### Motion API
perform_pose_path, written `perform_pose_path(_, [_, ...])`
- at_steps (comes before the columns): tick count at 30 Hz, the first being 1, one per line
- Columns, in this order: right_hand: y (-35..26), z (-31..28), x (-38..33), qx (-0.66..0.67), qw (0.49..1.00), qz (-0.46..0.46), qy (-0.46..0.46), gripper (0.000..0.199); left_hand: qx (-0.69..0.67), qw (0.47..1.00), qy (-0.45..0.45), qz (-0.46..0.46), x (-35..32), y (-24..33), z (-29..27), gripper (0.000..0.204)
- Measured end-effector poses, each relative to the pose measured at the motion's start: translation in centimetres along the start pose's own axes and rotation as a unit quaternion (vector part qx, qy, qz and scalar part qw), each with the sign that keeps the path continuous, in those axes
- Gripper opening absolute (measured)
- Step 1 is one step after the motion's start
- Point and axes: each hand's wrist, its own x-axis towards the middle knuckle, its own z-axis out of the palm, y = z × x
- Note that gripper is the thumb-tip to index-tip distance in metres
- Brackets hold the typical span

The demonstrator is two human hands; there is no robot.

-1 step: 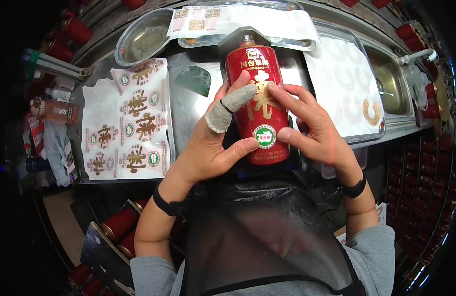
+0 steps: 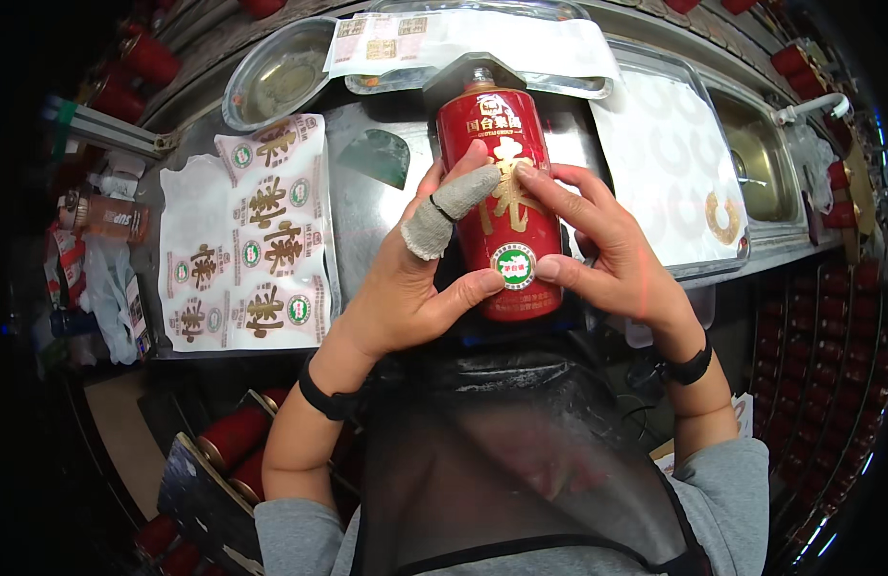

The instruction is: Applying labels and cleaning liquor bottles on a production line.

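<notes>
A red bottle [image 2: 500,197] with gold lettering lies tilted back between my hands, its neck pointing away from me. Low on its front is a round green-and-white sticker [image 2: 513,267]. My left hand [image 2: 420,250] holds the bottle's left side; a grey cloth finger cover [image 2: 444,211] with a black band is on one finger, and the thumb tip meets the sticker's left edge. From the right, my right hand [image 2: 602,240] grips the bottle, its thumb at the sticker's right edge and its index fingertip on the large gold character.
On the left lies a sheet of transfer stickers [image 2: 271,245]. A dark scraper blade [image 2: 377,158] rests on the metal worktop. Behind stand a metal bowl [image 2: 281,82] and a tray with white sheets [image 2: 521,48]. At right are another sheeted tray [image 2: 655,163] and a sink [image 2: 756,163].
My right thumb has moved slightly left, up to the sticker's edge. The bottle has shifted a touch to the left.
</notes>
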Motion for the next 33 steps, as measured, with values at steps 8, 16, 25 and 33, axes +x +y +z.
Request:
perform_pose_path(8, [0.5, -0.2, 0.1, -0.007, 1.0, -0.005, -0.012, 0.069, 0.029, 1.0, -0.002, 0.012, 0.1, -0.1, 0.4, 0.076])
perform_pose_path(16, [0.1, -0.5, 0.3, -0.025, 0.999, 0.002, -0.023, 0.068, 0.059, 0.998, 0.006, 0.011, 0.1, 0.3, 0.2, 0.078])
perform_pose_path(25, [0.2, -0.2, 1.1, 0.005, 1.0, 0.001, -0.003, 0.066, 0.065, 0.998, 0.009, 0.008, 0.3, 0.4, 0.5, 0.077])
perform_pose_path(33, [0.3, -0.4, 0.9, -0.017, 1.0, -0.002, -0.01, 0.068, 0.069, 0.998, 0.009, 0.006, 0.4, 0.5, 0.4, 0.077])
